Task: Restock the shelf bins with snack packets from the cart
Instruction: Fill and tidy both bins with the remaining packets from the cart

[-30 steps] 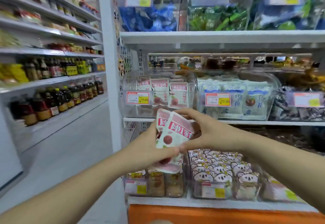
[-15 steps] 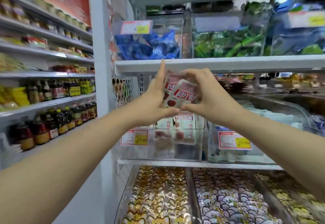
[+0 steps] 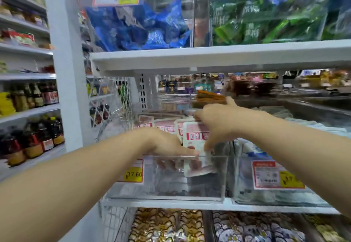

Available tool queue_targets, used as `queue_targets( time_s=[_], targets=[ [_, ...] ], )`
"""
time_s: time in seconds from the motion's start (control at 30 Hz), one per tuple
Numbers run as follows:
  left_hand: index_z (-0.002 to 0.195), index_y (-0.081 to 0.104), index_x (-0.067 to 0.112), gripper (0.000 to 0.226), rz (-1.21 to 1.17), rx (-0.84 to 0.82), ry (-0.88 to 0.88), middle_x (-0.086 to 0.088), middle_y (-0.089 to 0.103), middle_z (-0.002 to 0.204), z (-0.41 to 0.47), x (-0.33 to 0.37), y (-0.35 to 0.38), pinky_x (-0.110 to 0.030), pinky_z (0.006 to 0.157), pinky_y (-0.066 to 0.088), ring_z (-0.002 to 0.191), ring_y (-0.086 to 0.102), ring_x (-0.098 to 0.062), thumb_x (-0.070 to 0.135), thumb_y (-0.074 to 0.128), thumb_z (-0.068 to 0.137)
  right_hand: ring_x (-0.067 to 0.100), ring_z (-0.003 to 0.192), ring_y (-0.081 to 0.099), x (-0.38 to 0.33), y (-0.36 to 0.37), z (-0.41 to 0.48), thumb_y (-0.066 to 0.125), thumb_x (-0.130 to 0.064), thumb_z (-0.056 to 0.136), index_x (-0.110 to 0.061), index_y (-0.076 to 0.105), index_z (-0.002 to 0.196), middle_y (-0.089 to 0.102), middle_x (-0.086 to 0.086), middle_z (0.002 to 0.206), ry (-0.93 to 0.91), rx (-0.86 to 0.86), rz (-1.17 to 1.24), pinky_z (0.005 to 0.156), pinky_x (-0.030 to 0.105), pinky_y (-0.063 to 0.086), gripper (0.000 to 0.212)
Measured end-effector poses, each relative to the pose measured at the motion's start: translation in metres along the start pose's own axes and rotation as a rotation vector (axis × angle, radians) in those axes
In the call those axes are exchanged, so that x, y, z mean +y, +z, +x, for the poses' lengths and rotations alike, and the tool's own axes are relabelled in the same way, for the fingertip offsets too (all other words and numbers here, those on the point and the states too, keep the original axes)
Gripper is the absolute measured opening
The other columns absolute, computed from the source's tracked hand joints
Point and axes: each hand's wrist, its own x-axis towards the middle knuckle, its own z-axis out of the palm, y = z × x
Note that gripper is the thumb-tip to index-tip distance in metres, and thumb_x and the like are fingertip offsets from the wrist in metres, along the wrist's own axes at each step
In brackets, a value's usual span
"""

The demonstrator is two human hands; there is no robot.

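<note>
A clear plastic shelf bin (image 3: 190, 181) stands on the middle shelf and holds several pink-and-white snack packets (image 3: 163, 125) standing in rows. Both my hands reach over its front wall. My right hand (image 3: 220, 124) grips the top of a pink-and-white packet (image 3: 195, 143) with a red label band, which stands at the bin's front right. My left hand (image 3: 167, 143) has its fingers stretched flat towards that packet's lower left side, fingertips touching it just above the bin's rim.
A neighbouring bin (image 3: 266, 181) of blue-and-white packets stands to the right. The white shelf (image 3: 209, 57) above carries bins of blue and green packets. Lower bins (image 3: 167, 224) hold gold and patterned sweets. A white upright post (image 3: 66, 70) and bottle shelves (image 3: 34, 108) lie to the left.
Both hands have carried the pink packets from in front of the shelf edge down into the clear bin. The view has moved closer to the bin.
</note>
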Motion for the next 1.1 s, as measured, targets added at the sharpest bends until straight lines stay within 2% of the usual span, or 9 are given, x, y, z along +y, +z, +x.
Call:
queue_targets(
  time_s=[0.2, 0.33, 0.5, 0.57, 0.67, 0.9, 0.97, 1.03, 1.1],
  targets=[
    [0.116, 0.063, 0.006, 0.049, -0.174, -0.004, -0.006, -0.004, 0.064, 0.115, 0.009, -0.008, 0.001, -0.027, 0.088, 0.057, 0.107, 0.064, -0.022, 0.05, 0.059, 0.095, 0.029, 0.126, 0.05, 0.0, 0.001, 0.001, 0.077, -0.062, 0.074, -0.02, 0.053, 0.13, 0.06, -0.001, 0.126, 0.035, -0.025, -0.029, 0.115, 0.068, 0.009, 0.074],
    [0.13, 0.059, 0.01, 0.058, -0.126, -0.006, -0.018, -0.001, 0.054, 0.115, 0.01, -0.012, -0.002, -0.012, 0.066, 0.052, 0.104, 0.063, -0.021, 0.053, 0.065, 0.091, 0.027, 0.126, 0.05, 0.002, 0.004, -0.003, 0.075, -0.06, 0.077, -0.022, 0.055, 0.132, 0.061, -0.002, 0.126, 0.027, 0.014, 0.033, 0.116, 0.067, 0.009, 0.07],
    [0.077, 0.068, 0.022, 0.028, -0.125, 0.031, -0.048, 0.003, 0.071, 0.085, 0.009, -0.013, -0.007, -0.01, 0.043, 0.044, 0.048, 0.062, 0.001, 0.046, 0.072, 0.089, 0.027, 0.119, 0.054, 0.001, 0.004, -0.006, 0.074, -0.055, 0.08, -0.022, 0.059, 0.124, 0.065, -0.001, 0.115, 0.018, 0.054, 0.02, 0.117, 0.064, 0.011, 0.057],
    [0.083, 0.07, 0.016, 0.026, -0.194, 0.036, -0.051, -0.002, 0.075, 0.084, 0.006, -0.014, -0.006, -0.011, 0.045, 0.048, 0.052, 0.066, 0.001, 0.042, 0.073, 0.089, 0.026, 0.116, 0.057, 0.0, 0.003, -0.007, 0.075, -0.055, 0.08, -0.022, 0.059, 0.119, 0.065, -0.002, 0.111, 0.019, 0.081, -0.003, 0.116, 0.063, 0.012, 0.054],
    [0.099, 0.069, 0.004, 0.032, -0.356, -0.052, -0.063, -0.014, 0.076, 0.104, 0.006, -0.016, 0.0, -0.019, 0.07, 0.06, 0.089, 0.075, -0.014, 0.034, 0.072, 0.091, 0.025, 0.114, 0.059, -0.001, 0.003, -0.006, 0.075, -0.055, 0.079, -0.022, 0.059, 0.115, 0.066, -0.003, 0.109, 0.015, 0.094, -0.018, 0.116, 0.064, 0.013, 0.051],
    [0.091, 0.064, 0.008, 0.026, -0.443, 0.026, 0.017, -0.01, 0.072, 0.098, 0.006, -0.007, 0.0, -0.01, 0.051, 0.05, 0.055, 0.066, 0.004, 0.032, 0.074, 0.089, 0.023, 0.107, 0.06, -0.002, 0.001, -0.002, 0.076, -0.055, 0.077, -0.023, 0.056, 0.105, 0.064, -0.006, 0.101, 0.004, 0.074, 0.007, 0.115, 0.064, 0.017, 0.048],
    [0.094, 0.063, 0.012, 0.035, -0.348, 0.081, 0.037, 0.0, 0.07, 0.096, 0.008, -0.008, 0.002, -0.012, 0.062, 0.054, 0.066, 0.069, 0.006, 0.044, 0.075, 0.087, 0.022, 0.104, 0.059, -0.003, 0.001, -0.002, 0.075, -0.057, 0.078, -0.023, 0.053, 0.1, 0.062, -0.007, 0.095, 0.003, 0.082, 0.011, 0.115, 0.062, 0.018, 0.045],
    [0.101, 0.063, 0.01, 0.042, -0.29, 0.041, 0.041, 0.001, 0.072, 0.095, 0.006, -0.005, 0.003, -0.021, 0.077, 0.056, 0.084, 0.071, -0.009, 0.049, 0.071, 0.088, 0.022, 0.106, 0.059, -0.005, 0.002, -0.001, 0.074, -0.057, 0.079, -0.023, 0.054, 0.103, 0.062, -0.007, 0.096, 0.008, 0.092, -0.005, 0.116, 0.062, 0.017, 0.046],
    [0.094, 0.059, 0.012, 0.036, -0.217, 0.018, 0.027, 0.004, 0.07, 0.085, 0.004, -0.002, 0.003, -0.017, 0.066, 0.05, 0.075, 0.066, -0.008, 0.048, 0.064, 0.093, 0.023, 0.109, 0.059, -0.007, 0.003, 0.0, 0.074, -0.056, 0.08, -0.023, 0.056, 0.108, 0.064, -0.006, 0.1, 0.023, 0.095, -0.007, 0.117, 0.063, 0.014, 0.048]
  ],
)
